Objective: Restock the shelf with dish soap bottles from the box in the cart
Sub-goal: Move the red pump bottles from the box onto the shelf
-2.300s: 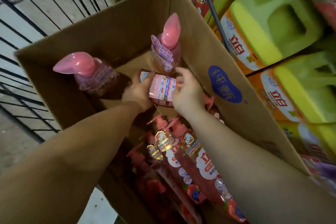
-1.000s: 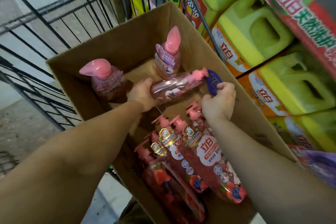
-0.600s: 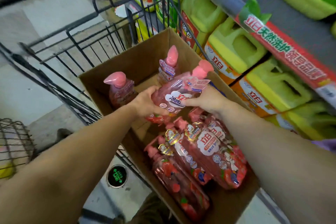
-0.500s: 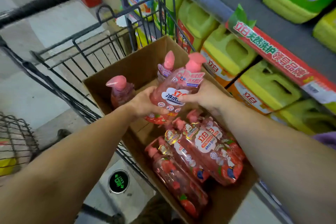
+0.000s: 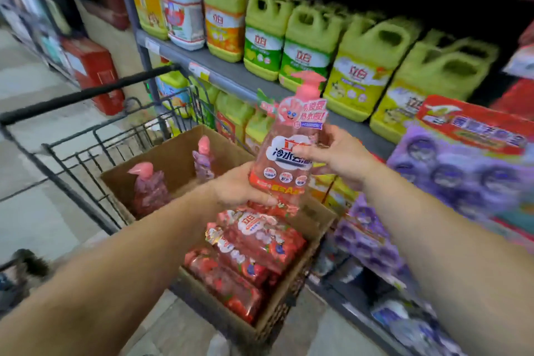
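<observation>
Both hands hold one pink bottle [image 5: 284, 153] upright above the box [image 5: 303, 228], level with the shelf [image 5: 231, 78]. The left hand [image 5: 239, 188] cups its base, fingers curled under; the right hand [image 5: 338, 156] grips its side, thumb across the label. More bottles lie in the box, which sits in the cart [image 5: 86, 159].

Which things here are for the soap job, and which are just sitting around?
For the job:
pink pump bottle, held by left hand and right hand
cardboard box
cart
shelf

Just around:
green jugs
purple packs
</observation>
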`<state>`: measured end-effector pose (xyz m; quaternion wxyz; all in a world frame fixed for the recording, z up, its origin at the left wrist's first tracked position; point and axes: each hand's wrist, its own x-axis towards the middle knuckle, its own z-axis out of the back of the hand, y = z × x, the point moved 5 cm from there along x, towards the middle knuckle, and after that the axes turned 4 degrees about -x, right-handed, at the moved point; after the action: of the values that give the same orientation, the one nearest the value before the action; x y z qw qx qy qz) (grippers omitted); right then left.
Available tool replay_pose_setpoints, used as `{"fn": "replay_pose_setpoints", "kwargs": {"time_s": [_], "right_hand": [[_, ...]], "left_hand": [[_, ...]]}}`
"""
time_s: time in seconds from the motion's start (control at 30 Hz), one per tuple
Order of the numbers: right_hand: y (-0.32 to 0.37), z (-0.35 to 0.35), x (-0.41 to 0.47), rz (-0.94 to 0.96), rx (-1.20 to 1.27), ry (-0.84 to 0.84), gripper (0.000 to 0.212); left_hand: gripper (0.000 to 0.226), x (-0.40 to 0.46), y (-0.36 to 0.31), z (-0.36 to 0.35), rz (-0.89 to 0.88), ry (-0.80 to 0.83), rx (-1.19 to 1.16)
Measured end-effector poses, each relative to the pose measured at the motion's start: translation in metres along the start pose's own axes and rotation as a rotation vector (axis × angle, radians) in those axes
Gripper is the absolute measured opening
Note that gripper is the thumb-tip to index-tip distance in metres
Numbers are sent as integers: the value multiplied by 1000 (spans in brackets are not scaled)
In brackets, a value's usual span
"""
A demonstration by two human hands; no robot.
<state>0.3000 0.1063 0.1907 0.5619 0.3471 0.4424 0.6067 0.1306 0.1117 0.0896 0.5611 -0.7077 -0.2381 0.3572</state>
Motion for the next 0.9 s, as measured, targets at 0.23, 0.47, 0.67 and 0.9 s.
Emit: {"fn": "replay_pose_setpoints", "kwargs": {"time_s": [0.23, 0.47, 0.67, 0.9], "right_hand": [[2, 141, -187, 20, -113, -278, 59], [2, 277, -386, 2, -183, -795, 63], [21, 353, -518, -20, -270, -1100, 53], [43, 437, -618, -44, -393, -1286, 43]], "left_hand": [[68, 9, -42, -211, -150, 160, 4], [66, 15, -86, -434, -192, 446, -7], [74, 10, -126, -588, -231, 594, -56], [69, 16, -177, -728, -321, 732, -45]]}}
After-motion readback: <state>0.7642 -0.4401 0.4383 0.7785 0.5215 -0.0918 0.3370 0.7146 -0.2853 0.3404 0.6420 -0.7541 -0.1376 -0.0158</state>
